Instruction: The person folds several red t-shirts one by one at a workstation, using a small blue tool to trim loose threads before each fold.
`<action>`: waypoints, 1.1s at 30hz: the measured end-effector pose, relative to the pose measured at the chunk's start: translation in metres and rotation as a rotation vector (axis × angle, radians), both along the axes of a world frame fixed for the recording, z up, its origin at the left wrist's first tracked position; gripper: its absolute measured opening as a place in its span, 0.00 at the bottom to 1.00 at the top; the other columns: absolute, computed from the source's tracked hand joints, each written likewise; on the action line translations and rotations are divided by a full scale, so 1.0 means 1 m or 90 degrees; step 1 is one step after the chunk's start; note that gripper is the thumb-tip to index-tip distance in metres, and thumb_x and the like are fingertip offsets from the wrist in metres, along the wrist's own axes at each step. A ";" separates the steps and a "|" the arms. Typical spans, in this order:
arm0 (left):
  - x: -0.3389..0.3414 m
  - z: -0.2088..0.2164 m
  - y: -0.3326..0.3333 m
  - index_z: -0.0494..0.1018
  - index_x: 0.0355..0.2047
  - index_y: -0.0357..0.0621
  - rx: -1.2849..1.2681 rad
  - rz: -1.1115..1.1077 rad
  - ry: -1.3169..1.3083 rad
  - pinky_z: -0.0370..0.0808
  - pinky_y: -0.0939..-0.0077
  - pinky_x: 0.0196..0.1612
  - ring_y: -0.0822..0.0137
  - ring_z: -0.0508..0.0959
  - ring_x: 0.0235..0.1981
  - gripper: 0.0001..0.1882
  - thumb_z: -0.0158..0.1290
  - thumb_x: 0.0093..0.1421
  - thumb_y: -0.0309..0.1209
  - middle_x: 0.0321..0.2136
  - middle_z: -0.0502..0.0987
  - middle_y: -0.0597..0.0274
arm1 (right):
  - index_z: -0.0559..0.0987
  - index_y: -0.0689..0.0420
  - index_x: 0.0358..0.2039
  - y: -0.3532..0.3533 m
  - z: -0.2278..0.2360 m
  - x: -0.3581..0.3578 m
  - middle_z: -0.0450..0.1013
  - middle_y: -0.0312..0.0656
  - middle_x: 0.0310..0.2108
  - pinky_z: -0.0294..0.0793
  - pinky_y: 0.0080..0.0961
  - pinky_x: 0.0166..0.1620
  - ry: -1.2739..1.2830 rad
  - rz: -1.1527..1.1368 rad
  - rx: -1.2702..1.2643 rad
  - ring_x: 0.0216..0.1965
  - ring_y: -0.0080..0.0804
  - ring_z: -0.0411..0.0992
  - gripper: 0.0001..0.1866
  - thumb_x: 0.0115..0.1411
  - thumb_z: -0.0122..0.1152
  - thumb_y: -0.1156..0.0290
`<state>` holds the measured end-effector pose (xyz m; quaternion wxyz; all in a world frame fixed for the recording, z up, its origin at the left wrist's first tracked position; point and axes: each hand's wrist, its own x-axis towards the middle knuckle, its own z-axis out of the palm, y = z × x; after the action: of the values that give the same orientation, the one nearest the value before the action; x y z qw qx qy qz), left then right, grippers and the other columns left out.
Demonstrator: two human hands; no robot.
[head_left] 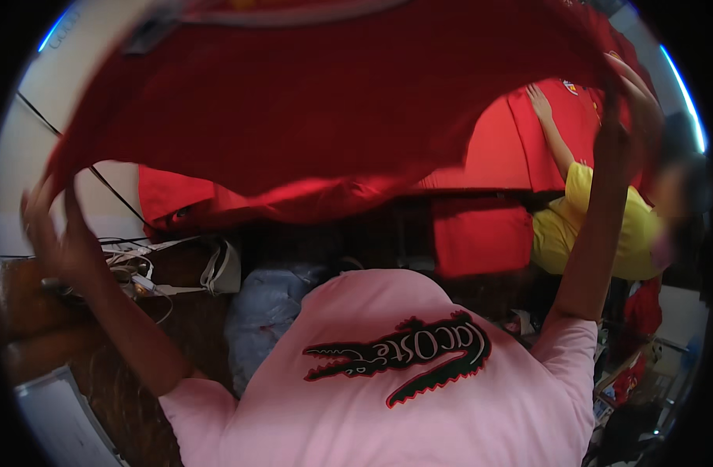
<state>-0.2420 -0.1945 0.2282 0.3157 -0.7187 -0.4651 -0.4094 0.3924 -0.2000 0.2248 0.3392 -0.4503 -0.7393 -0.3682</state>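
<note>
A red shirt [294, 101] is stretched wide in the air before me, a pale band along its far edge. My left hand [56, 237] is closed on its lower left corner, at the left of the view. Up at the right, my right hand [633, 117] grips the opposite side, its fingers partly blurred and hidden by the cloth. The raised shirt sags between both hands and covers much of the table behind it. More red cloth [496, 148] lies spread on that table below.
A person in a yellow top [598, 226] is at the right, one hand [539, 101] on the red fabric. Tangled white cables [130, 261] lie at the left. A pale plastic bag [267, 311] sits below the table edge. Red cloth [481, 237] hangs from the table.
</note>
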 end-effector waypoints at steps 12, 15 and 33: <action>-0.006 -0.284 -0.221 0.86 0.43 0.40 -1.230 0.034 -0.243 0.72 0.59 0.62 0.51 0.80 0.58 0.30 0.70 0.53 0.55 0.58 0.78 0.41 | 0.83 0.59 0.31 -0.254 -0.233 0.000 0.71 0.38 0.20 0.71 0.32 0.34 0.319 -0.037 -1.317 0.25 0.24 0.68 0.19 0.52 0.79 0.57; -0.017 -0.268 -0.197 0.86 0.43 0.39 -1.270 -0.015 -0.299 0.72 0.61 0.61 0.53 0.78 0.59 0.28 0.69 0.55 0.51 0.57 0.79 0.40 | 0.78 0.61 0.29 -0.222 -0.206 0.006 0.69 0.31 0.22 0.68 0.26 0.34 0.500 -0.010 -1.277 0.28 0.16 0.64 0.17 0.51 0.81 0.66; -0.018 -0.064 0.140 0.72 0.53 0.43 -0.658 -0.450 -0.766 0.74 0.78 0.52 0.76 0.77 0.45 0.17 0.61 0.65 0.26 0.42 0.77 0.67 | 0.69 0.62 0.62 0.139 -0.026 -0.011 0.75 0.39 0.52 0.71 0.22 0.56 0.833 0.486 -0.619 0.53 0.23 0.73 0.23 0.68 0.55 0.74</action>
<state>-0.2596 -0.0543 0.1647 -0.4955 -0.5357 -0.4304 -0.5313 0.3814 -0.0609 0.1993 0.5634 -0.3876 -0.5717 0.4533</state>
